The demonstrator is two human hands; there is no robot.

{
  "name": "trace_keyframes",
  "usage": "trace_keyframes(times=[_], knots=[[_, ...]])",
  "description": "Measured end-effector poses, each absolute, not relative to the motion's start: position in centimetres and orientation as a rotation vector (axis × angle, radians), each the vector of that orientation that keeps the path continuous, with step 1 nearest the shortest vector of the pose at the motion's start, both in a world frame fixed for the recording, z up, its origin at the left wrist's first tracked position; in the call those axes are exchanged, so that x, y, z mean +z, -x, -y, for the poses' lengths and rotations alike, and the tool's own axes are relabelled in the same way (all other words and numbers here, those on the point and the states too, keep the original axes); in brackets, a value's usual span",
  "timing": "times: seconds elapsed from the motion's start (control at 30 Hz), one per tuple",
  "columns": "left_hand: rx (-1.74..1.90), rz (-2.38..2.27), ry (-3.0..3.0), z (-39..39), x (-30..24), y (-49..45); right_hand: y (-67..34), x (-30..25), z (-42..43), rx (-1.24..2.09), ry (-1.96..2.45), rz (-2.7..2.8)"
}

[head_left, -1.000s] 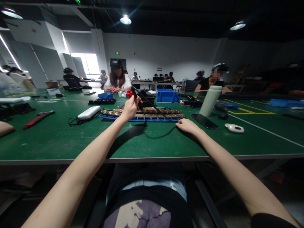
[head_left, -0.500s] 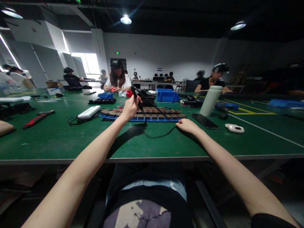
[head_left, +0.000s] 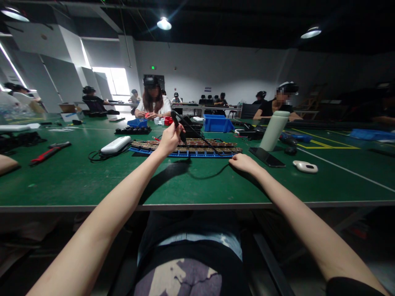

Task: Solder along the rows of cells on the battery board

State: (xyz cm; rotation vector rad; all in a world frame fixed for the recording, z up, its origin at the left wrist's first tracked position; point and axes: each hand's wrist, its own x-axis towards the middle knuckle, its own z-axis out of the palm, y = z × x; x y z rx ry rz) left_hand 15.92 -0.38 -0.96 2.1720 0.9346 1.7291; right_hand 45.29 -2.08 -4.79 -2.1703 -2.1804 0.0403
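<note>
My left hand (head_left: 171, 139) is closed round a black pen-shaped tool with a cord (head_left: 174, 119), possibly a soldering iron. The tool slants downward over a long blue frame (head_left: 177, 155) lined with thin brass-coloured strips (head_left: 212, 144). Where its tip meets the strips is too small to make out. At the frame's right front corner, my right hand (head_left: 243, 162) pinches or presses the end with curled fingers. A black cord (head_left: 210, 177) loops across the green table in front of the frame.
A phone (head_left: 267, 158), a pale green bottle (head_left: 274, 130) and a white case (head_left: 305, 166) lie to the right. On the left are a white power pack (head_left: 115, 145) and red-handled pliers (head_left: 49, 153). Behind stands a blue bin (head_left: 217, 123); co-workers sit across the table.
Hardly anything differs. Both hands keep their places, with the tool over the strips and the right fingers at the frame's corner; the view shifts very slightly.
</note>
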Motion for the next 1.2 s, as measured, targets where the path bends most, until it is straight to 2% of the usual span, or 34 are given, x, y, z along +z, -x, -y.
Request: trace_keyframes(times=[1.2], knots=[[1.800,-0.926,-2.163,0.73,-0.80,-16.12,-45.30,-4.86,2.03,0.032,2.170,2.185]])
